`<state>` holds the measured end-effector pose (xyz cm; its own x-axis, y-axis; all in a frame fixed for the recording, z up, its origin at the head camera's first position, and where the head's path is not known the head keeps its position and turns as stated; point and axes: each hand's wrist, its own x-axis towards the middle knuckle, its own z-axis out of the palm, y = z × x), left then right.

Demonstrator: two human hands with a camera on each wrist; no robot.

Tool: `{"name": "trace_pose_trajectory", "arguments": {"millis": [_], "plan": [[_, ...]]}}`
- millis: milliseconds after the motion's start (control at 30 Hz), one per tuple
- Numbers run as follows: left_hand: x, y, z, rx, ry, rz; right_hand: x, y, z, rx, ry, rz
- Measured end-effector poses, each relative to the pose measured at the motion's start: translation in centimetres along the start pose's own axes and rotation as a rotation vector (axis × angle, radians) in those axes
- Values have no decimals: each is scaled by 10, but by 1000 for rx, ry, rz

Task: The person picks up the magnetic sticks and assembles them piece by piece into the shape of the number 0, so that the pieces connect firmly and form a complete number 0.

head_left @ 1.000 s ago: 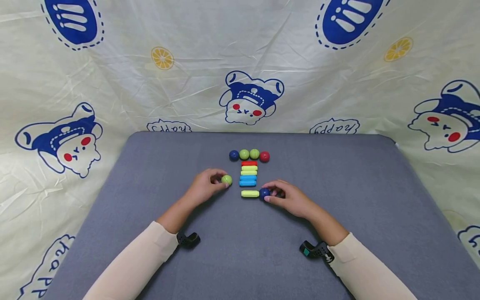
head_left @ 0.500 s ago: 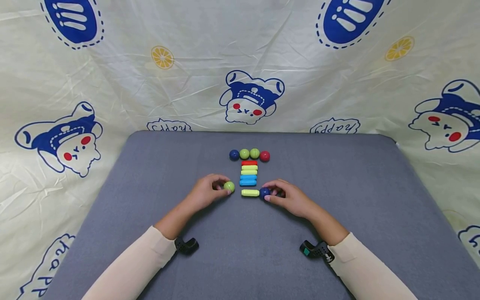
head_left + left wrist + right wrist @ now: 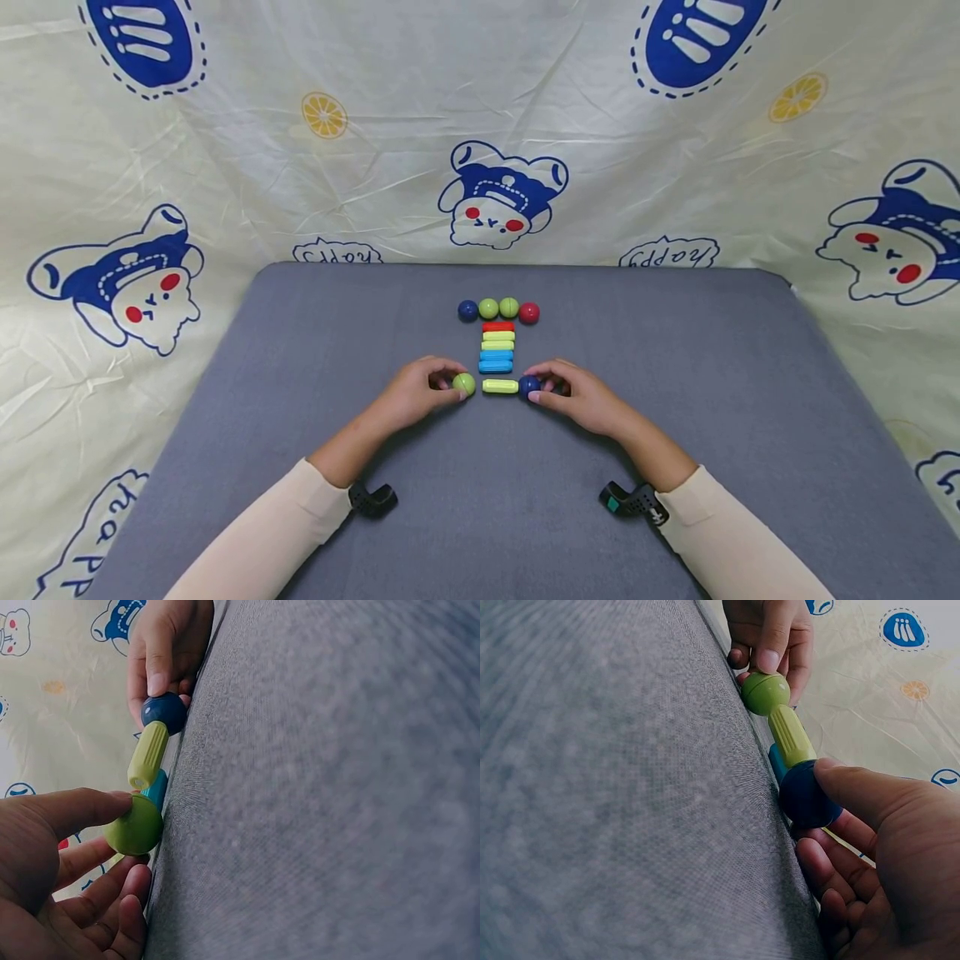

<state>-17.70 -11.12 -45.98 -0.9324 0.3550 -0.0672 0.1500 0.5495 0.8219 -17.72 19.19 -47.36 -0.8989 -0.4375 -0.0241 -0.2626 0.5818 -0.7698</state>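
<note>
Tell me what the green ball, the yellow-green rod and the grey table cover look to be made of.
Green ball: probably moulded plastic, smooth, with a soft sheen and a seam line in the right wrist view.
Yellow-green rod: likely the same plastic, with lengthwise ridges.
Grey table cover: seemingly woven fabric, matte, its weave visible in both wrist views.

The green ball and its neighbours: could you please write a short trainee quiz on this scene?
1. True or false: the left hand holds the green ball at one end of the green rod.
2. What does the right hand pinch? A) red ball B) blue ball C) blue rod
3. Fill in: the back row has ___ balls.

Key: 1 true; 2 B, the blue ball at the rod's other end; 3 four.
</note>
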Motion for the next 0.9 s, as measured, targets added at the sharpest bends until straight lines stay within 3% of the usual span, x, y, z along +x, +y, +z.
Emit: {"name": "trace_pose_trajectory", "arguments": {"millis": [900], "plan": [[1, 2, 4, -24, -33, 33, 1, 2, 0, -4, 0, -16]]}}
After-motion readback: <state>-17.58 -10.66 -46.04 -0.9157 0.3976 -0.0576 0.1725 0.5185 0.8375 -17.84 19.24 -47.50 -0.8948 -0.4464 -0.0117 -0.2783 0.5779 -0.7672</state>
